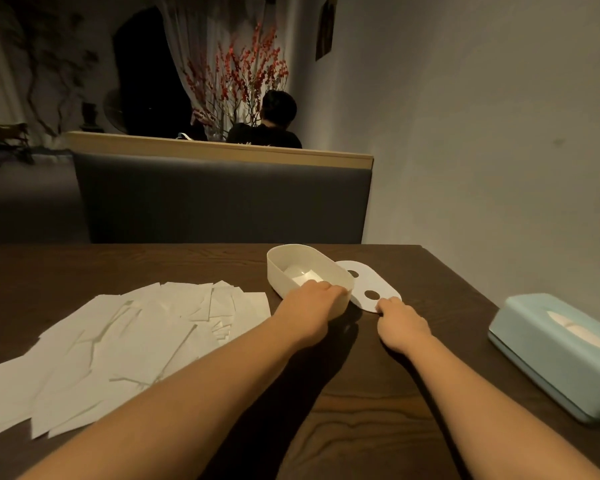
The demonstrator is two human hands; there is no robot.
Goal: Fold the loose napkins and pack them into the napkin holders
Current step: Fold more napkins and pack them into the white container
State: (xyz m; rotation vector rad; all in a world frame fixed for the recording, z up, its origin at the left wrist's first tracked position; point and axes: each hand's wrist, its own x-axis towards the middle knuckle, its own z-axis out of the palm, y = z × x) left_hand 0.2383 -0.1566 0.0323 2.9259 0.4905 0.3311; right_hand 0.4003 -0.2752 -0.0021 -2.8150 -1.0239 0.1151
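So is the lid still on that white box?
No, the white box stands open under the left hand, and its lid, a flat plate with two holes, lies beside it on the table.

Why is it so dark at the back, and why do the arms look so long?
Head view: the room is dim, so the far corner goes nearly black; warm light falls on the table and the napkins. The hands, left and right, cast dark shadows. The wide lens stretches the arms at the edges.
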